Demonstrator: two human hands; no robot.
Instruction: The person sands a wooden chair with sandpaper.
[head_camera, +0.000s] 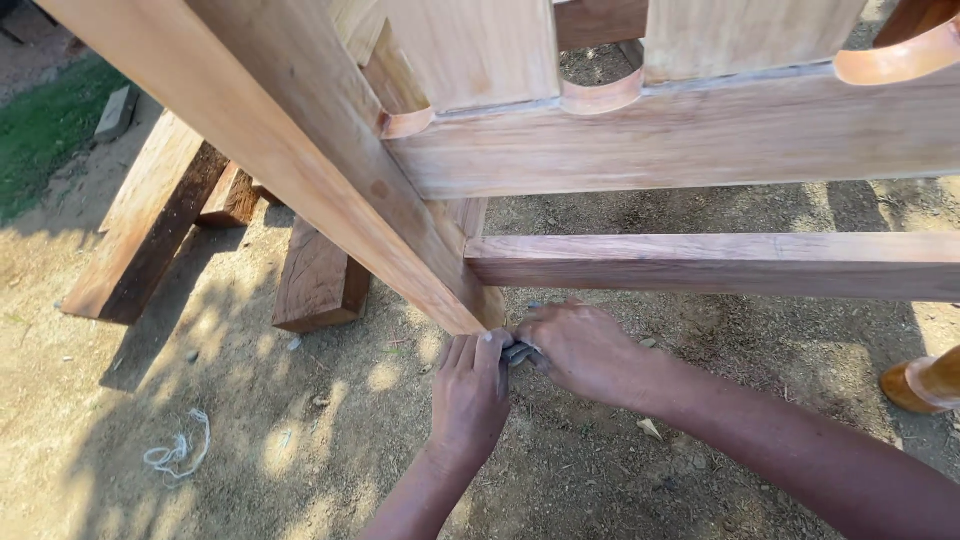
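Observation:
A pale wooden furniture frame stands on sandy ground, its slanted corner post running down to where my hands meet. My left hand presses against the foot of the post, fingers curled. My right hand comes from the right and, with the left, pinches a small grey metal piece at the post's lower end. What the piece is I cannot tell. A lower rail and a wider upper rail join the post just above.
Loose timber blocks and a long plank lie on the ground at left. A scrap of white string lies at lower left. A turned wooden leg shows at the right edge. Grass is at upper left.

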